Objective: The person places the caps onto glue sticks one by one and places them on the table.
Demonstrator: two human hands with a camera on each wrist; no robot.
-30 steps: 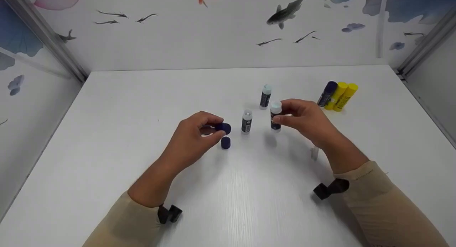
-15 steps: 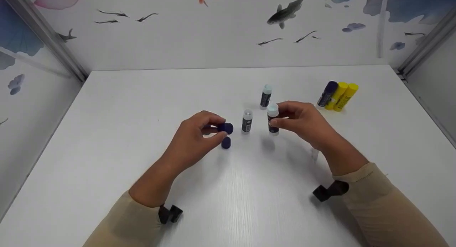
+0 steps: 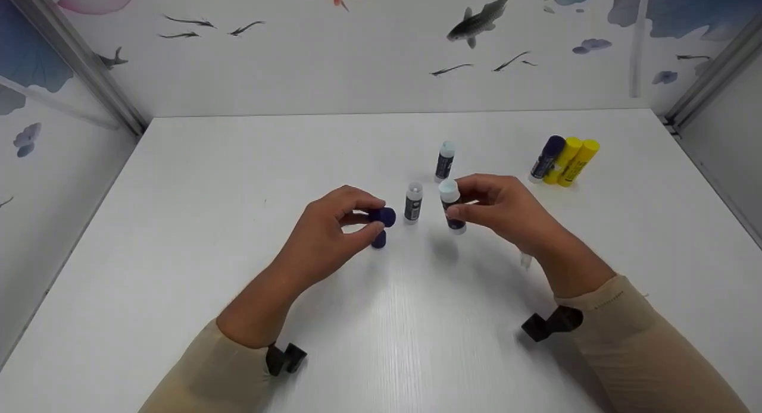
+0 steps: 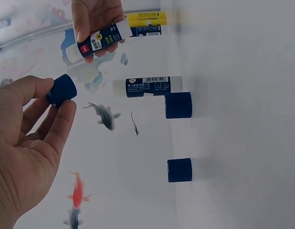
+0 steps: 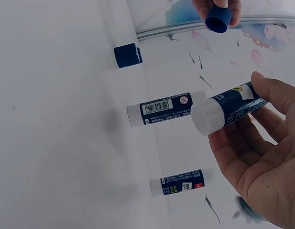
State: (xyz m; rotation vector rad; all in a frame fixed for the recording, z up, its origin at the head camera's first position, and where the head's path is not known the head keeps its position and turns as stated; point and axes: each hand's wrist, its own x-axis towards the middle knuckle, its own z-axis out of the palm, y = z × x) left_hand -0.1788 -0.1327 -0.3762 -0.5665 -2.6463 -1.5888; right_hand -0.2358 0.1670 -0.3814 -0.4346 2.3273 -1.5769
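At the head view's centre, we pinch a blue cap (image 3: 386, 216) in the left hand (image 3: 327, 237) and curl the right hand (image 3: 506, 209) around a glue stick (image 3: 450, 205). The left wrist view shows the cap smooth, round; the right wrist view, the stick tilted, tubular.

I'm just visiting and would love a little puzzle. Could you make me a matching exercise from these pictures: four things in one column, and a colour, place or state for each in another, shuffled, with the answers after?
Things:
1. Left hand
2. Right hand
3. Yellow tubes
4. Sleeves

Colour, place or state:
A. Beside a blue-capped tube
B. Beige
C. Holding a glue stick with no blue cap on it
D. Pinching a loose blue cap

Right pairs: 1-D, 2-C, 3-A, 4-B
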